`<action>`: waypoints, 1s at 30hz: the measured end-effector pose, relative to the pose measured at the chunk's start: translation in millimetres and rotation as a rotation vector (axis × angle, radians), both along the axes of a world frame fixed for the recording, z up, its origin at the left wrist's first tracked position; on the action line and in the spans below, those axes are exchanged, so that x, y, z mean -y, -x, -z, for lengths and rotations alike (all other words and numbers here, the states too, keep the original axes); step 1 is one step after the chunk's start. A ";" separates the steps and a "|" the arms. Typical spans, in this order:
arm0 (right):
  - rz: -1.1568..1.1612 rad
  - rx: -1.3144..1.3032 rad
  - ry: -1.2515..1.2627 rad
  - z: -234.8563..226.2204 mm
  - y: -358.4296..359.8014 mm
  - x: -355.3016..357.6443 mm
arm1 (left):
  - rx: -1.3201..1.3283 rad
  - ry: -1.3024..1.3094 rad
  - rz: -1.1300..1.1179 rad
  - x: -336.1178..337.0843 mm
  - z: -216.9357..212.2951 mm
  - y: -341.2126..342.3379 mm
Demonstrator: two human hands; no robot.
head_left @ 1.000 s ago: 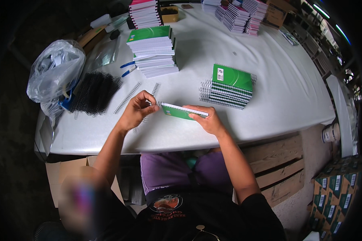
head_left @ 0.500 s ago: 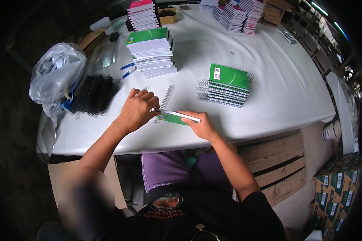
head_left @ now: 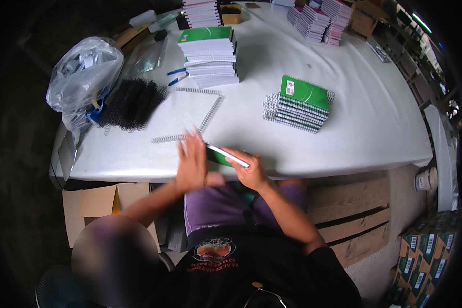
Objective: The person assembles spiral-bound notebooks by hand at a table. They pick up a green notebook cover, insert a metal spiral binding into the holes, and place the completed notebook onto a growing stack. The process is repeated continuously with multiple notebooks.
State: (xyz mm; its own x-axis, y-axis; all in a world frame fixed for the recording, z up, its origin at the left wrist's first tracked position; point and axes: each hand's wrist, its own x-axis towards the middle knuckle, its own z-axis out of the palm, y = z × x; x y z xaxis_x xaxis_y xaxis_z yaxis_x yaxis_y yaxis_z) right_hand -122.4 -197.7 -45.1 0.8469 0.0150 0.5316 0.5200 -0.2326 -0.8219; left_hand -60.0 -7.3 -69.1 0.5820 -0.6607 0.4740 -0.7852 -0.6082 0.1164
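My right hand (head_left: 249, 170) grips a thin green notebook (head_left: 222, 156) near the table's front edge, holding it on edge with its white page edge up. Beside the notebook's left end is my left hand (head_left: 192, 161), smeared by motion, with fingers stretched out and nothing seen in them. Whether it touches the notebook I cannot tell. Just beyond the hands lie loose wire coils: one slanted (head_left: 210, 114), one across the back (head_left: 197, 91) and one partly behind my left fingers (head_left: 167, 138). A heap of black coils (head_left: 134, 105) lies to their left.
A stack of coil-bound green notebooks (head_left: 304, 105) stands on the right. Farther back rises a tall stack of unbound green ones (head_left: 209, 56), with blue pens (head_left: 177, 79) beside it. A clear plastic bag (head_left: 84, 74) sits at left. More stacks (head_left: 321, 23) and a carton (head_left: 365, 19) stand at the far side.
My left hand has left its pinch at the notebook's end and stretched its fingers, moving toward me. More of the loose coils shows. My right hand keeps the notebook. The whole view has shifted slightly.
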 end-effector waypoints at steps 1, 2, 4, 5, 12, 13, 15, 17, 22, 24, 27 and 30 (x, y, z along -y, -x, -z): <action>0.020 0.033 -0.006 7.6 0.1 3.3 | 0.051 -0.317 0.115 -15.1 19.0 22.4; 0.049 0.066 -0.010 11.7 -4.1 9.0 | 0.332 -0.252 0.173 -5.2 -4.5 16.5; 0.014 0.131 0.060 3.4 -7.3 3.9 | 0.576 0.086 0.039 -4.0 -34.0 -14.4; -0.009 0.158 0.097 0.6 -1.8 -0.6 | 0.557 0.361 -0.159 -7.3 -37.3 -37.0; 0.017 0.104 0.115 8.3 0.4 6.9 | 0.350 0.161 0.240 8.5 -18.9 -3.6; 0.009 0.109 0.153 8.6 4.5 1.9 | 0.510 0.324 0.154 14.1 -34.2 -12.7; -0.002 0.045 0.129 10.9 6.6 -0.6 | 0.452 0.709 -0.114 43.1 -80.9 -26.3; 0.035 0.046 0.067 12.0 2.6 -4.6 | 0.120 0.128 0.220 16.2 7.9 4.5; 0.022 0.053 0.166 12.8 1.3 2.1 | 0.385 0.261 0.224 25.5 -15.7 -13.5; 0.024 0.052 0.136 17.7 -1.3 1.9 | 0.419 0.343 0.040 53.2 -43.9 -24.3; -0.103 -0.420 -0.037 -7.7 3.4 17.6 | -0.011 -0.343 0.606 12.1 31.9 28.5; -0.027 -0.059 0.028 14.5 -4.8 7.3 | 0.342 0.338 0.127 49.0 -29.2 0.6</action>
State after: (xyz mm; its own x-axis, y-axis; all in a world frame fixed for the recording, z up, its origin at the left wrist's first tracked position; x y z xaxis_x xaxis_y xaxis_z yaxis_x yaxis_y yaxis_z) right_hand -117.6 -204.9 -59.6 0.8757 0.0521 0.4800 0.4773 -0.2428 -0.8445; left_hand -60.6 -56.4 -39.8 0.2805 -0.4929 0.8236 -0.8785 -0.4776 0.0134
